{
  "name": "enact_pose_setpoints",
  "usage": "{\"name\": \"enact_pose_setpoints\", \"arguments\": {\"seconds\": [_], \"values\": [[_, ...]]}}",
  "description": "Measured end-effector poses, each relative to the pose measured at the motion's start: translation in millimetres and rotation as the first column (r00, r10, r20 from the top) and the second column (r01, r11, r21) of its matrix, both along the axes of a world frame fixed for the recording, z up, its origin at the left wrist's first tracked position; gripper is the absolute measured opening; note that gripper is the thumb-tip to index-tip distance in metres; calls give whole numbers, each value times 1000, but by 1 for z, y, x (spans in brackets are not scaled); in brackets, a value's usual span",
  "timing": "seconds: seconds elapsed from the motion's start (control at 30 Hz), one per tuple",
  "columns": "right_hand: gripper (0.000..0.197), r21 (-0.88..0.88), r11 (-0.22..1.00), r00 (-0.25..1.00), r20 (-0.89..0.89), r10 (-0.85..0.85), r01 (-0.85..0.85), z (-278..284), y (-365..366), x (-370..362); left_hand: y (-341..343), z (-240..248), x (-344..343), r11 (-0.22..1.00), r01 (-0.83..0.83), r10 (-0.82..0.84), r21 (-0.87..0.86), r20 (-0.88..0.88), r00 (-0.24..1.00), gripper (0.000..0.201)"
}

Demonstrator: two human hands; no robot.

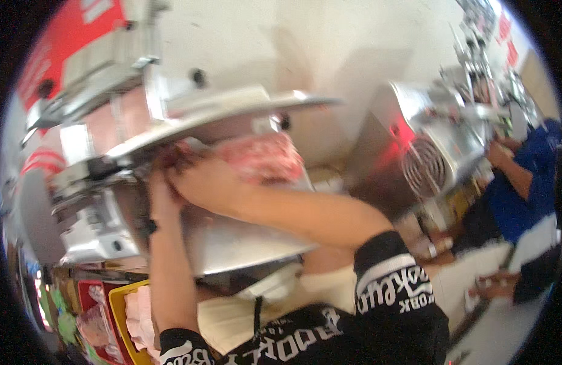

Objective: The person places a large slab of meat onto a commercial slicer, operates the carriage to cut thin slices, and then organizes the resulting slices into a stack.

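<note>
Both my hands are together under the slanted metal edge of a meat slicer (189,125). My left hand (161,163) reaches up from the lower edge, and my right hand (195,173) crosses in from the right and lies against it. Motion blurs the fingers of both, and the slicer's shadow partly hides them, so I cannot make out their grip. Reddish meat marbled with white (265,159) lies just right of my right hand, on the slicer's metal tray (244,243). Some dark red stuff shows at my fingertips, too blurred to name.
A second metal machine with a round vent (424,167) stands at the right. Beside it a person in blue (530,182) works with their hands on it; another person's hand (497,285) shows lower right. Yellow (119,304) and red crates (86,292) with packed contents sit lower left.
</note>
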State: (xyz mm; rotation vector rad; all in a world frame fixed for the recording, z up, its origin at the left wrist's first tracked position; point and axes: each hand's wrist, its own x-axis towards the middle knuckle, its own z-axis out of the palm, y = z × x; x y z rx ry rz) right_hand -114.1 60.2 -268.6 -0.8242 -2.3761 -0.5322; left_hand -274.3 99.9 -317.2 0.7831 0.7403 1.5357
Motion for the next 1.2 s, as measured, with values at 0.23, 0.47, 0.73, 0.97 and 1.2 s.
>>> {"name": "enact_pose_setpoints", "arguments": {"seconds": [0.23,0.47,0.73,0.97,1.2], "values": [[26,-297,912,954,2,299,-285,29,-53,97,13,-1,-16,995,93,-90,43,-76,993,31],[26,-765,645,957,-184,-223,3,11,-154,260,3,1,-19,1000,-18,20,22,-90,996,33],[19,-650,666,892,41,-449,365,-107,-215,245,2,-3,5,989,15,-6,148,-61,998,33],[12,-595,743,877,-127,-463,306,-103,-198,264,7,3,23,994,-68,67,91,21,998,19],[10,-466,837,842,-295,-452,287,-74,-75,261,14,-21,11,995,-98,99,16,-78,992,44]]}}
